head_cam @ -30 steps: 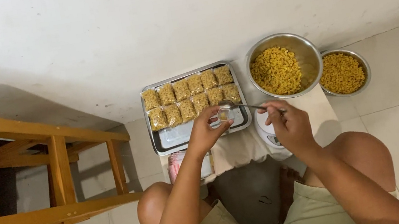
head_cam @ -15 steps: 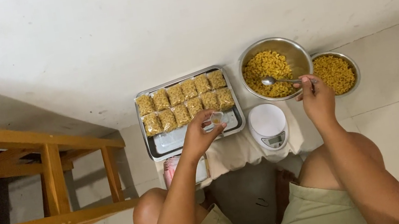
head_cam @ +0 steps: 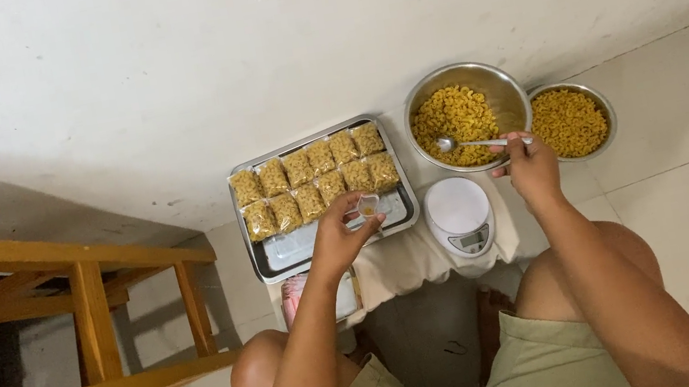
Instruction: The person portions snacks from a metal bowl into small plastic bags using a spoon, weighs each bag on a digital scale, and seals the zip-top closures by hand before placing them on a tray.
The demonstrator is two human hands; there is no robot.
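Hands grip: right (head_cam: 532,166) spoon (head_cam: 480,142) lying crosswise, bowl-end left; left (head_cam: 342,238) small packet (head_cam: 368,206).

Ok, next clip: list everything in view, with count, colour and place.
rectangular metal tray: one, silver, floor centre
clear packets of yellow snack: about eleven, in tray
large steel bowl: one, yellow snack inside, right of tray
smaller steel bowl: one, yellow snack, far right
round digital scale: one, white, on cloth
pale cloth: one, under scale
wooden frame: one, orange-brown, left
metal spoon: one, in large bowl
small clear packet: one, over tray
left hand: grip on small packet
right hand: grip on spoon
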